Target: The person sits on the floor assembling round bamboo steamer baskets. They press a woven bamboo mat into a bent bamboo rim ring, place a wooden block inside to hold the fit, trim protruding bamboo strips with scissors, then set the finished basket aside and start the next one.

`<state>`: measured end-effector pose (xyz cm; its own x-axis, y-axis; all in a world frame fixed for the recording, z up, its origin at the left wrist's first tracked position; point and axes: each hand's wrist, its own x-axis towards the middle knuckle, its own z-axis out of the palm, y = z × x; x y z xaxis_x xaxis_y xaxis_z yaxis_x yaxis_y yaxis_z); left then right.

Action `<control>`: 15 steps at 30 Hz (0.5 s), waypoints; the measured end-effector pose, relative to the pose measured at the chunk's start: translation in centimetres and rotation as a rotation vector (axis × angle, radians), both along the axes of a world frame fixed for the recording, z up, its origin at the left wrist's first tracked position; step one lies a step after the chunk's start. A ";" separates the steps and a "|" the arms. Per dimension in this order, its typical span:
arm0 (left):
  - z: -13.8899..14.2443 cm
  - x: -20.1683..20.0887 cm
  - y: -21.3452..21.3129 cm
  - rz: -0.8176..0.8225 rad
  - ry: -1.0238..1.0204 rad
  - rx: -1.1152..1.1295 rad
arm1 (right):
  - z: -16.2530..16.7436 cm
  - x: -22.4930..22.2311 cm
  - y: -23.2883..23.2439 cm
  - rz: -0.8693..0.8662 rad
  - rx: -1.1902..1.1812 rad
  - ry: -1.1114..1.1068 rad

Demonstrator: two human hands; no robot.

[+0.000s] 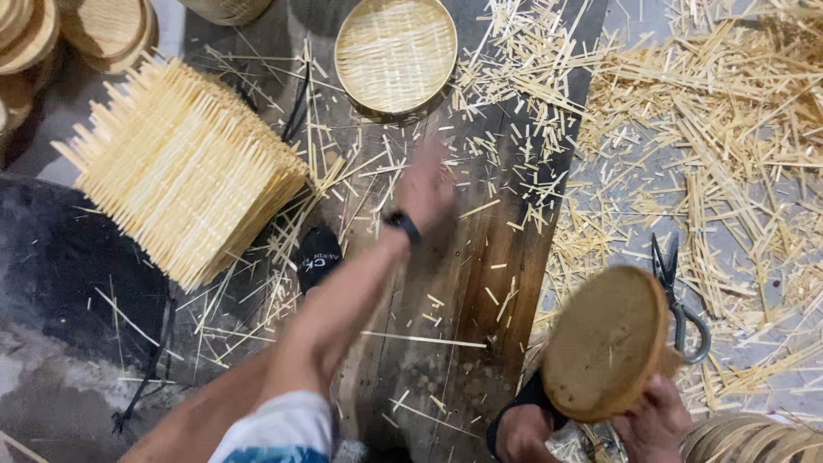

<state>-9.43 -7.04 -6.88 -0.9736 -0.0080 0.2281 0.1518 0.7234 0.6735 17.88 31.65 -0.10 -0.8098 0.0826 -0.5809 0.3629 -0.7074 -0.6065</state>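
The right hand (653, 420) gripped a round woven tray (605, 343) at its lower edge, underside up. The left hand (424, 190), blurred, its grip unreadable, reached toward an empty round basket (395, 53) on the plank floor (480, 283).

Left hand (424, 190): motion-blurred, fingers indistinct, so whether it touches the wooden board (446, 283) or any bamboo scrap cannot be told. Right hand (653, 420): cut by the lower edge, its fingers mostly hidden behind the round woven tray (607, 343), which also covers part of the scissors (677, 296). Stacked trays (51, 34) at upper left, rim hoops (754, 439) at lower right and one basket (225, 9) at top: cropped by the frame.
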 end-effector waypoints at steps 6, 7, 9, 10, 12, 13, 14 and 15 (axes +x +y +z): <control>-0.8 14.7 7.7 0.224 -0.775 1.198 | -2.0 -4.5 -6.7 0.213 0.292 0.110; -1.4 14.8 7.1 0.294 -0.703 1.203 | -2.4 -5.2 -7.5 0.183 0.217 0.054; -2.1 14.2 5.4 0.330 -0.603 1.128 | -3.3 -6.6 -9.4 0.127 0.070 -0.053; -2.2 13.9 4.0 0.299 -0.583 1.044 | -3.7 -6.8 -9.9 0.151 0.119 -0.060; -1.2 12.8 0.8 0.205 -0.508 0.764 | -4.5 -7.1 -10.7 0.201 0.213 -0.071; -0.3 12.1 -1.4 0.146 -0.455 0.570 | -4.9 -6.9 -10.8 0.238 0.242 -0.057; 0.8 11.5 -3.8 0.089 -0.403 0.377 | -5.3 -6.4 -10.9 0.276 0.272 -0.043; 2.2 11.0 -6.9 0.190 -0.354 -0.011 | -5.6 -5.9 -10.8 0.314 0.303 -0.027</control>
<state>1.58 -13.94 -4.70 -0.9735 -0.1948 -0.1198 -0.2252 0.7237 0.6524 11.98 20.90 -5.70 -0.8076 0.0044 -0.5897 0.5507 -0.3518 -0.7569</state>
